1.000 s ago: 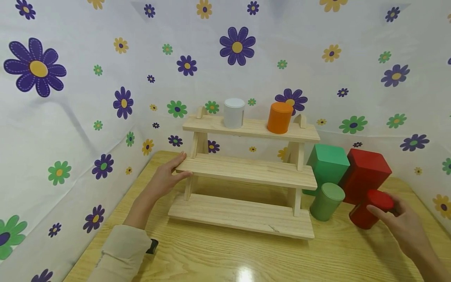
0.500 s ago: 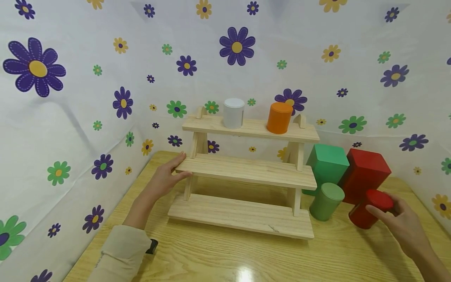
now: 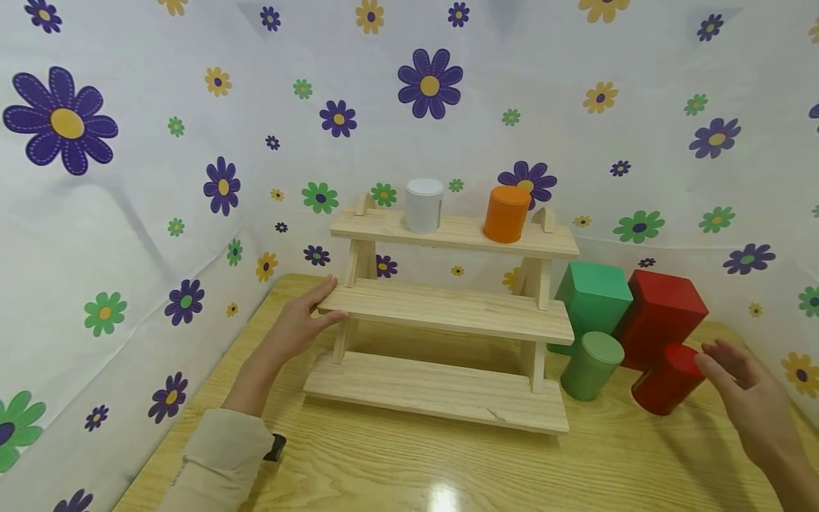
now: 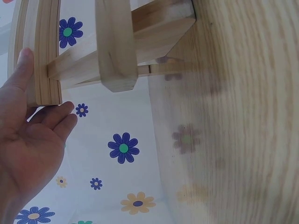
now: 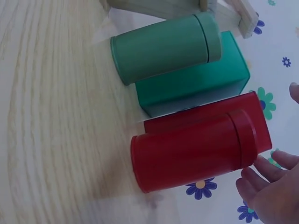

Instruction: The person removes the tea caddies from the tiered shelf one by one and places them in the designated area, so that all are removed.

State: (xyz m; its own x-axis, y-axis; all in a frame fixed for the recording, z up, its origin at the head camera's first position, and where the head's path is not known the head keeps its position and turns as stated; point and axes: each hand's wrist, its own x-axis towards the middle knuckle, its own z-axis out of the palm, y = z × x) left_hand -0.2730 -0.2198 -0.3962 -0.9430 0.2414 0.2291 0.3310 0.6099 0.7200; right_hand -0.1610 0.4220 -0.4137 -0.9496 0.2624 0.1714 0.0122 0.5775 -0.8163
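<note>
At the left end of a three-tier wooden display shelf (image 3: 448, 307), my left hand (image 3: 297, 328) grips the middle board, thumb at the front edge and fingers toward the back. The left wrist view shows the same left hand (image 4: 35, 140) with the board's end between thumb and fingers. On the table at right stands a red round tin (image 3: 665, 384). My right hand (image 3: 755, 405) is beside its lid, fingers spread and holding nothing. In the right wrist view, the fingertips (image 5: 261, 170) are right by the lid of the red tin (image 5: 191, 154).
A white tin (image 3: 424, 208) and an orange tin (image 3: 507, 215) stand on the top tier. Right of the shelf, a green round tin (image 3: 591, 366) stands before a green box (image 3: 591, 302) and a red box (image 3: 665, 313). A flower-printed cloth (image 3: 563, 57) surrounds the table (image 3: 358, 462).
My right hand has let go of the red tin and drawn back to the right, its fingers opening. The left hand and the shelf have stayed in place.
</note>
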